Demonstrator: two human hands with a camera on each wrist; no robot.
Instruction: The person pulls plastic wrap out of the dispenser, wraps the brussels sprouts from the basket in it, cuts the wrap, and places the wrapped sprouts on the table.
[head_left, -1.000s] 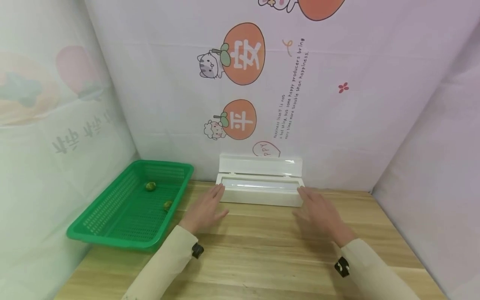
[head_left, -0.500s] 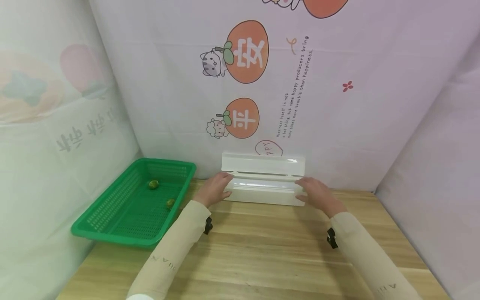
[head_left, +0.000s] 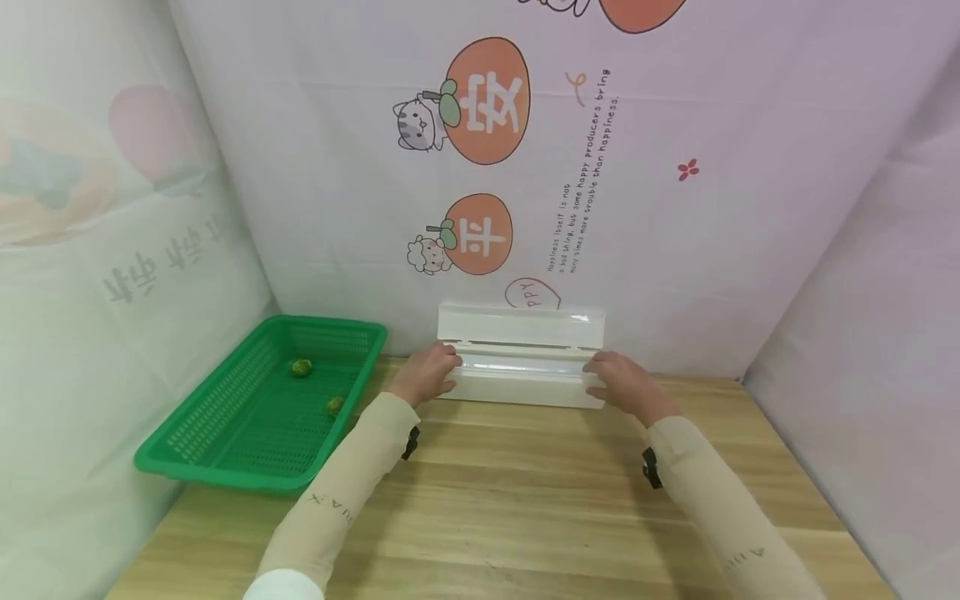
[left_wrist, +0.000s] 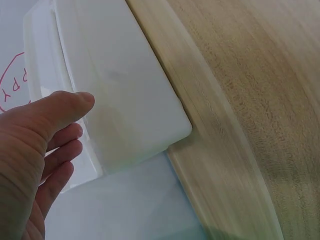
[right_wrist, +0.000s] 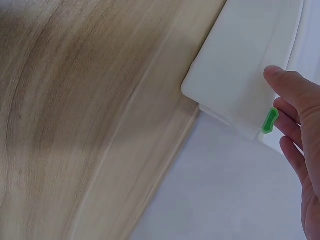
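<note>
A long white box (head_left: 525, 390), which looks like a cling film dispenser, stands at the back of the table with its lid (head_left: 521, 325) raised against the wall. My left hand (head_left: 427, 373) holds its left end. In the left wrist view, that thumb lies over the front top edge and the fingers bend around the end. At the opposite end, my right hand (head_left: 628, 385) grips the box, its thumb on the front edge. A small green tab (right_wrist: 270, 120) shows beside the right fingers. Part of the box's inside is hidden by the hands.
On the left, a green plastic basket (head_left: 225, 479) holds two small round greenish-yellow things (head_left: 302, 368). Printed white cloth walls (head_left: 360, 192) enclose the wooden table (head_left: 510, 492) at the back and both sides.
Both hands have moved forward from just in front of the box's ends and now grip them. The box stays about where it was, lid still raised.
</note>
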